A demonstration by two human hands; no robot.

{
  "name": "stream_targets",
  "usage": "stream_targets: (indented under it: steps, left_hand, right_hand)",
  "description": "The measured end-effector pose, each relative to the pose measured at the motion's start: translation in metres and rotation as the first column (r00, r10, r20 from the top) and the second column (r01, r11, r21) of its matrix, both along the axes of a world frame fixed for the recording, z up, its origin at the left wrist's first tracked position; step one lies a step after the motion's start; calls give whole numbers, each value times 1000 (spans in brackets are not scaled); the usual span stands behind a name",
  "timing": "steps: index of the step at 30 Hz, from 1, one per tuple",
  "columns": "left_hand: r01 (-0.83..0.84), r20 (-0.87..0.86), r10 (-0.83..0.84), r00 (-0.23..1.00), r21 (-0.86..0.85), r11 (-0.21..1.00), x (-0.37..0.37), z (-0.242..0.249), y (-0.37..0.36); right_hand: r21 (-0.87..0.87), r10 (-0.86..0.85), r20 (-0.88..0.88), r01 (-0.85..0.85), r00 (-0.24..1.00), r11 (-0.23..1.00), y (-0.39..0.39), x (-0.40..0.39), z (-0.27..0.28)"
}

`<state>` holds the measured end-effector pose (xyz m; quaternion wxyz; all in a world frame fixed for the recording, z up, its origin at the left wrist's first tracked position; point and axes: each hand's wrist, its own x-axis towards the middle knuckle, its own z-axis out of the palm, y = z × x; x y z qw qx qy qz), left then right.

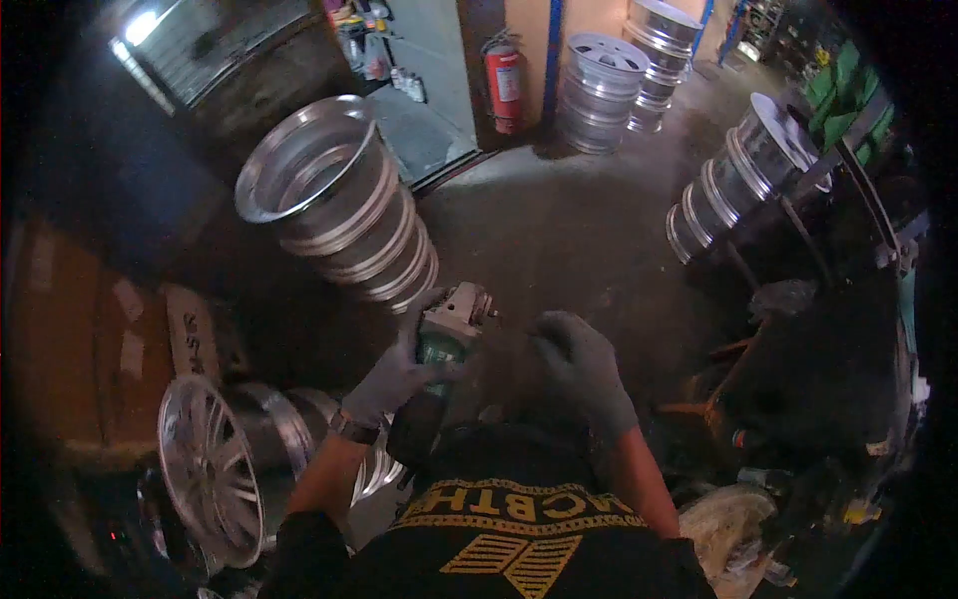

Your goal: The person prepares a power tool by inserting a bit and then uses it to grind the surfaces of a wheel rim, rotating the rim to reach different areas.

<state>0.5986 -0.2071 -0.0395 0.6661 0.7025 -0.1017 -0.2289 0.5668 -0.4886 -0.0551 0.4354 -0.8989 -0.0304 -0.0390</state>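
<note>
My gloved left hand (394, 374) is wrapped around the body of an angle grinder (439, 349), which has a green and dark casing and a pale metal gear head. The grinder's head points up and to the right, and its short spindle shows no disc on it. To the right of the spindle, apart from it, is my gloved right hand (579, 359). Its fingers are loosely bent, with a dark gap at the thumb, and I see nothing held in them.
Stacked metal wheel rims (344, 210) stand ahead on the left, with more rims (599, 95) at the back and others (738, 175) on the right. A spoked rim (215, 469) lies near my left side. A red fire extinguisher (505, 85) hangs by the doorway. Cardboard (90, 339) is at left.
</note>
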Motion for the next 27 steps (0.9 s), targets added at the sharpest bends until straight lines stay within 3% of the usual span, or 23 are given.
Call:
stream_targets:
  steps: [1,6,10,13,15,17,19,21,23,27]
  left_hand:
    - [31,10,-31,999,-13,999,24,1,-11]
    - [18,12,-17,1000,-99,995,142,-5,-68]
    - [-21,-8,21,1000,-21,1000,241,-14,-105]
    - [-70,-17,69,997,-27,997,309,-2,-130]
    - [-129,-38,128,991,-36,991,344,-1,-135]
    - [-161,48,162,986,-35,986,383,-4,-144]
    - [-214,-11,214,977,-80,973,418,-6,-149]
    - [-264,-56,258,964,-124,957,453,-12,-147]
    - [-291,67,291,954,-15,957,491,-21,-142]
    - [-320,83,319,944,-6,947,576,-34,-121]
  right_hand:
    - [-109,56,104,-44,993,993,-4,25,-2]
    - [-31,81,85,-79,993,996,-45,156,-14]
    - [-11,155,26,-155,988,988,-87,272,-22]
    - [-77,226,104,-219,968,973,-112,357,-10]
    - [-32,290,111,-288,951,957,-117,405,0]
    - [1,353,113,-356,929,935,-123,458,1]
    - [-125,401,214,-382,891,916,-124,505,-6]
    - [-146,439,160,-418,884,896,-119,551,-8]
    - [-179,463,110,-441,880,880,-111,599,-9]
    - [-204,560,127,-531,818,822,-89,697,-25]
